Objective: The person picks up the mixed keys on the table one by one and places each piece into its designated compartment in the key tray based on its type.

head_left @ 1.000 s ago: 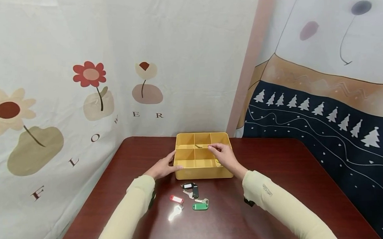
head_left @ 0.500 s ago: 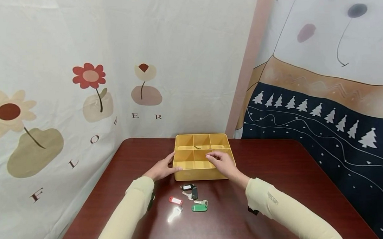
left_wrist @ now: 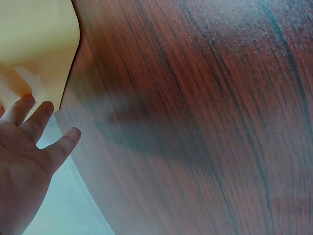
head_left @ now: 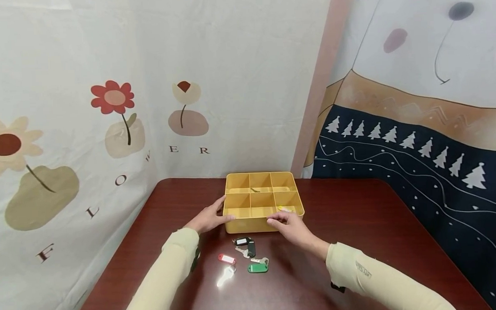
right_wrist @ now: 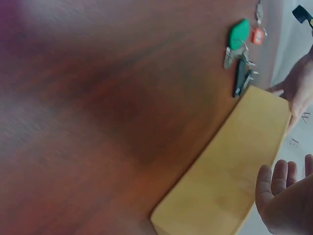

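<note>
A yellow box (head_left: pixel 244 226) with several compartments stands on the table. My left hand (head_left: pixel 207 219) touches its left side, fingers along the wall and thumb at the front rim. In the left wrist view its fingers are spread and fairly straight. My right hand (head_left: pixel 292 227) is at the front rim toward the right, with relaxed fingers and nothing seen in them. In the front right compartment lies a yellow key tag (head_left: pixel 283 209), partly hidden behind that hand. A small dark olive item (head_left: pixel 255 190) lies in the back middle compartment.
Before the box lie black key tags (head_left: pixel 242 241) with a key, a red key tag (head_left: pixel 227 259) with a shiny key (head_left: pixel 225 276), and a green key tag (head_left: pixel 258 268) with a key. The dark red table (head_left: pixel 334 279) ends at printed curtains (head_left: pixel 238 105) behind.
My right hand has come back from over the box's middle divider to the front rim, uncovering the yellow tag. My left hand stays at the box's left side.
</note>
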`<state>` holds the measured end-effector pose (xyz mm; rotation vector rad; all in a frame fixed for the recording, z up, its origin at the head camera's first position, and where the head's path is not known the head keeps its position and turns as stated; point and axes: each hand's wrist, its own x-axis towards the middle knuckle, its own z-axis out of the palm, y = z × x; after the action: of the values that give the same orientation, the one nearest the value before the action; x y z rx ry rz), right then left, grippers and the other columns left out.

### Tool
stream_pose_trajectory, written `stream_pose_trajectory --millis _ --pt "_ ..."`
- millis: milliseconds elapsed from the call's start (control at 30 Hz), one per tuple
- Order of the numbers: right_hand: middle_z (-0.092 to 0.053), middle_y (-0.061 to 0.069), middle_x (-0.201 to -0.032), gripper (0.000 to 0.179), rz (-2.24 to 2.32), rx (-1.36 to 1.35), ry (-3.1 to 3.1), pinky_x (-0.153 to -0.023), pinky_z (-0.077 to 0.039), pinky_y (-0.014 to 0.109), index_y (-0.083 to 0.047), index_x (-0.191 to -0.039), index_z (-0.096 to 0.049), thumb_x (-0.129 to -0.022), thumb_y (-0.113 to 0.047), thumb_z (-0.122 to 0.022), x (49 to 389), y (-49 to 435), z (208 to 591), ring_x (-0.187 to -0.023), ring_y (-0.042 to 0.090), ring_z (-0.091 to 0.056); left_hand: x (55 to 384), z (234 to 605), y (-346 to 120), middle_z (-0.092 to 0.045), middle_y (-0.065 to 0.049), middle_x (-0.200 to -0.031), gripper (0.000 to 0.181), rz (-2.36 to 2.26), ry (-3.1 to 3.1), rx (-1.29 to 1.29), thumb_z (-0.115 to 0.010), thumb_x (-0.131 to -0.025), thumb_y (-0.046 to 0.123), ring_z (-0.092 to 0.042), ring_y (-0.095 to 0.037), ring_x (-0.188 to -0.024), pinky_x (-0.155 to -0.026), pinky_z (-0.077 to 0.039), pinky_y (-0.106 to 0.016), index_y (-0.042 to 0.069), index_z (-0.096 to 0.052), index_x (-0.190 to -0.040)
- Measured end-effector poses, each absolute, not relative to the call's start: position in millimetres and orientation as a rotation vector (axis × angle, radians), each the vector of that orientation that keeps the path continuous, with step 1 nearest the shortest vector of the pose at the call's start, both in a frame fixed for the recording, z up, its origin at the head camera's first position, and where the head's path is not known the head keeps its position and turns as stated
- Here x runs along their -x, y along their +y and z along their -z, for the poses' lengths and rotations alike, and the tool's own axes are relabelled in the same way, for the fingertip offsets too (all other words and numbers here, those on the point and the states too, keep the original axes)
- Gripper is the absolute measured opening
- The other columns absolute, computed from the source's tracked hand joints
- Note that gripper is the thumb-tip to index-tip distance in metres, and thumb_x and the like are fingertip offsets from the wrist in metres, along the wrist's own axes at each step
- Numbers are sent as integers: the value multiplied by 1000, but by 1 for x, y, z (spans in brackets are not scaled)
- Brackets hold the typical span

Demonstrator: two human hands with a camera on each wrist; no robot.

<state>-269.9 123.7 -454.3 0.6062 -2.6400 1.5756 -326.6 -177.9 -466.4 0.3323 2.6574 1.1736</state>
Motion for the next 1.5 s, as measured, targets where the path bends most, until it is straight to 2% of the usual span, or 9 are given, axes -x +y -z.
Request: stream_pose_trajectory --millis 367,533,700,1100,1367,1500 --pt "-70 0 -97 20 -1480 -688 -2682 -74 -50 25 -3 -101 -76 -93 -20 -72 247 130 484 -85 10 -62 327 467 -178 -33 -24 -155 96 -1167 2663 -355 -71 -90 45 -32 -37 -143 -112 -29 -53 9 -15 -160" --pt "-69 -5 -92 11 -1394 -676 -2698 -74 -51 26 -11 -92 -77 -90 -21 -75 232 128 496 -83 9 -64 329 468 -179 -35 -24 -154 96 -1179 2662 -354 -72 -90 46 -33 -37 -142 -112 -29 -53 10 -16 -160" --pt "-67 -11 -92 5 -1319 -637 -2714 -80 -50 29 -20 -85 -76 -87 -24 -77 220 125 506 -89 10 -63 329 468 -179 -36 -23 -154 96 -1195 2660 -368 -72 -90 44 -35 -38 -141 -112 -29 -54 10 -16 -160" --pt "-65 -9 -95 7 -1180 -639 -2707 -82 -48 32 -21 -80 -75 -81 -24 -81 208 114 520 -91 13 -61 331 471 -179 -35 -23 -154 95 -1187 2660 -358 -72 -91 41 -34 -37 -142 -112 -29 -54 10 -15 -160" --pt "-64 -8 -99 12 -1098 -578 -2737 -84 -42 42 -24 -78 -73 -77 -30 -84 206 109 523 -93 18 -58 330 470 -178 -37 -23 -154 94 -1212 2655 -345 -72 -91 39 -35 -37 -141 -112 -29 -53 10 -15 -160" --pt "-63 -9 -98 13 -1056 -566 -2732 -83 -41 42 -24 -78 -73 -76 -31 -84 205 106 525 -93 18 -57 330 469 -178 -35 -24 -154 94 -1217 2646 -338 -72 -91 40 -33 -36 -142 -113 -29 -53 11 -15 -160"
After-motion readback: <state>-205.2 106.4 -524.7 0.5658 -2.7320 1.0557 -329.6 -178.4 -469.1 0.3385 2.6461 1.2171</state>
